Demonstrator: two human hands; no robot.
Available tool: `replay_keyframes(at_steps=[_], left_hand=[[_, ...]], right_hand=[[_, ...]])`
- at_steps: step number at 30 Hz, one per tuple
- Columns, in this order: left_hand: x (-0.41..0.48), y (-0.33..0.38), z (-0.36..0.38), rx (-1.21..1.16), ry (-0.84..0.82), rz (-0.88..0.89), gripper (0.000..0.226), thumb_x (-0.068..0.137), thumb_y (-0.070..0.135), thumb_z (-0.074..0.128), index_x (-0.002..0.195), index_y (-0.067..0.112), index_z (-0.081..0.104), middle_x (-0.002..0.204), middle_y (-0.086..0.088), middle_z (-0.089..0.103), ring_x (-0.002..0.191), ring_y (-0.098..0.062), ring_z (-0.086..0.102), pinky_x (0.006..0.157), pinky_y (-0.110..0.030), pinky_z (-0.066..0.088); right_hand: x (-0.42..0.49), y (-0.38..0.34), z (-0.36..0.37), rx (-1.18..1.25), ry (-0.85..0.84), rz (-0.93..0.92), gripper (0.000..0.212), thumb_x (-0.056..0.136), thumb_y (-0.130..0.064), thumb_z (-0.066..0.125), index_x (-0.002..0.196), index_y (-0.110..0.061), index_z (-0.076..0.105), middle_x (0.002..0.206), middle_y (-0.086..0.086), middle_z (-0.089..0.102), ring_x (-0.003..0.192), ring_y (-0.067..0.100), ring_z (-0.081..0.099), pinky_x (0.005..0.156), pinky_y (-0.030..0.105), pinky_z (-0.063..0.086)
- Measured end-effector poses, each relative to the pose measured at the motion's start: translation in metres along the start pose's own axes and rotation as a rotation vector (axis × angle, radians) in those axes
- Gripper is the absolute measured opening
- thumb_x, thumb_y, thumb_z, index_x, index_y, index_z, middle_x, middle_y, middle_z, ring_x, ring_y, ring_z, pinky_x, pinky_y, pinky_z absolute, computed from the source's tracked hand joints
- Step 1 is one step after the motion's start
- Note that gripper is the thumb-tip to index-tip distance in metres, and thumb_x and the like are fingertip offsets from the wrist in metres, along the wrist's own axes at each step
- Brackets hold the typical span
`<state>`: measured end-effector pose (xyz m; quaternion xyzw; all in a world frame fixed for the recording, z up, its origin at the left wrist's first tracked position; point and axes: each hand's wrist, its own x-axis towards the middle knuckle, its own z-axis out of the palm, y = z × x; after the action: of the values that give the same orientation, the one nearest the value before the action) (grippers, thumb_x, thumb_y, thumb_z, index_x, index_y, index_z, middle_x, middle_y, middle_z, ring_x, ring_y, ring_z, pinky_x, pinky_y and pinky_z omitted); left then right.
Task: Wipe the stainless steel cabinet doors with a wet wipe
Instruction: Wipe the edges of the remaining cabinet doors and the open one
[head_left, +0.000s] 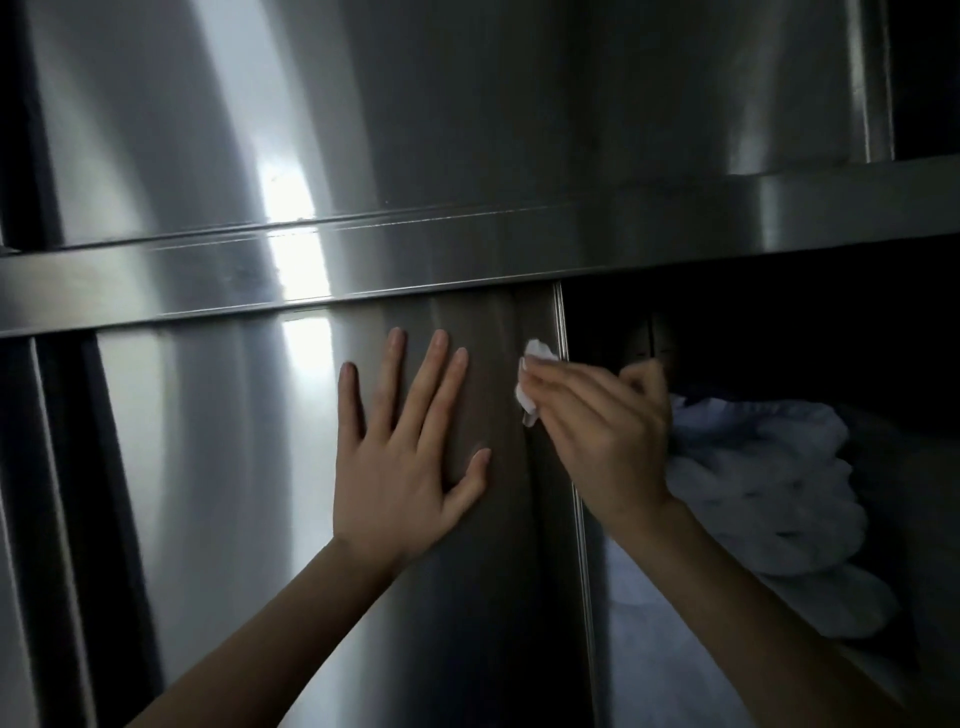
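A brushed stainless steel cabinet door (234, 467) fills the lower middle of the head view, under a horizontal steel rail (363, 265). My left hand (405, 452) lies flat on the door with its fingers spread, holding nothing. My right hand (602, 431) presses a small crumpled white wet wipe (535, 374) against the door's right edge, near the top corner. Most of the wipe is hidden under the fingers.
To the right of the door the cabinet stands open and dark, with a pile of white cloth or bags (769, 493) on a shelf inside. Another steel door panel (415, 104) rises above the rail. A dark gap (67, 519) runs down the left side.
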<state>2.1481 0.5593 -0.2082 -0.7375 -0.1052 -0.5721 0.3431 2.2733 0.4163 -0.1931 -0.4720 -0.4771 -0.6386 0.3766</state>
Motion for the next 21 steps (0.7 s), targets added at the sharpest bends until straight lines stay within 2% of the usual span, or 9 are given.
replay_keyframes(at_steps=[5,7,9,11,13,15,17,18,21], left_hand=[[0.000,0.000,-0.002,0.000,-0.019,-0.010,0.070,0.095,0.053,0.036,0.152,0.013,0.030,0.160,-0.007,0.025,0.149,-0.033,0.015,0.117,-0.059,0.013],[0.000,0.000,-0.002,0.001,-0.024,-0.013,0.070,0.095,0.054,0.035,0.152,0.013,0.031,0.160,-0.006,0.025,0.149,-0.032,0.015,0.116,-0.059,0.014],[0.000,0.000,-0.001,-0.005,-0.020,-0.013,0.070,0.095,0.053,0.036,0.152,0.013,0.031,0.160,-0.006,0.025,0.149,-0.032,0.015,0.117,-0.059,0.014],[0.001,0.000,-0.001,-0.010,-0.019,-0.013,0.070,0.095,0.053,0.036,0.152,0.014,0.031,0.160,-0.006,0.025,0.149,-0.032,0.015,0.117,-0.059,0.012],[0.001,0.001,-0.001,-0.005,-0.016,-0.013,0.070,0.094,0.052,0.037,0.152,0.014,0.031,0.160,-0.006,0.025,0.149,-0.032,0.015,0.117,-0.058,0.012],[0.001,0.001,-0.001,-0.011,-0.013,-0.010,0.070,0.094,0.053,0.037,0.152,0.014,0.030,0.160,-0.006,0.026,0.149,-0.033,0.015,0.117,-0.058,0.012],[0.001,0.001,-0.001,-0.017,-0.009,-0.010,0.070,0.094,0.053,0.036,0.152,0.014,0.030,0.160,-0.006,0.026,0.149,-0.033,0.015,0.118,-0.058,0.011],[0.001,0.001,-0.001,-0.015,-0.007,-0.009,0.070,0.094,0.053,0.036,0.152,0.014,0.030,0.160,-0.006,0.026,0.149,-0.033,0.016,0.118,-0.058,0.011],[0.001,0.001,-0.002,-0.005,-0.008,-0.009,0.070,0.094,0.052,0.037,0.152,0.013,0.031,0.160,-0.006,0.026,0.149,-0.033,0.016,0.117,-0.058,0.011]], right_hand=[[0.053,0.006,0.007,-0.021,0.090,0.055,0.019,0.086,-0.006,0.058,0.073,-0.014,0.070,0.081,-0.003,0.073,0.069,0.016,0.066,0.068,0.034,0.031],[0.050,0.001,0.012,-0.011,0.128,0.097,0.018,0.085,-0.004,0.059,0.073,-0.013,0.069,0.084,-0.004,0.073,0.072,0.014,0.067,0.067,0.033,0.032],[0.025,-0.005,0.012,0.013,0.119,0.110,0.021,0.090,-0.007,0.055,0.077,-0.013,0.071,0.095,-0.003,0.073,0.085,0.011,0.068,0.069,0.032,0.033],[0.003,-0.009,0.007,0.018,0.096,0.065,0.029,0.096,-0.011,0.048,0.079,-0.011,0.072,0.101,-0.001,0.072,0.091,0.010,0.068,0.068,0.031,0.034],[0.012,-0.003,0.003,0.025,0.069,0.003,0.031,0.097,-0.011,0.046,0.080,-0.010,0.072,0.099,0.000,0.073,0.088,0.012,0.069,0.067,0.033,0.035],[0.040,0.006,0.006,-0.013,0.069,-0.007,0.027,0.094,-0.009,0.050,0.075,-0.012,0.070,0.083,-0.001,0.072,0.074,0.016,0.067,0.065,0.034,0.032],[0.063,0.009,0.013,-0.115,0.090,0.020,0.027,0.092,-0.011,0.054,0.068,-0.014,0.066,0.062,-0.001,0.063,0.058,0.019,0.059,0.064,0.034,0.029],[0.066,0.008,0.015,-0.130,0.109,0.033,0.027,0.093,-0.012,0.055,0.068,-0.014,0.066,0.061,-0.002,0.062,0.058,0.019,0.059,0.064,0.033,0.029],[0.033,0.002,0.010,-0.045,0.100,0.027,0.019,0.091,-0.006,0.056,0.082,-0.011,0.073,0.091,-0.001,0.074,0.084,0.013,0.069,0.066,0.033,0.031]])
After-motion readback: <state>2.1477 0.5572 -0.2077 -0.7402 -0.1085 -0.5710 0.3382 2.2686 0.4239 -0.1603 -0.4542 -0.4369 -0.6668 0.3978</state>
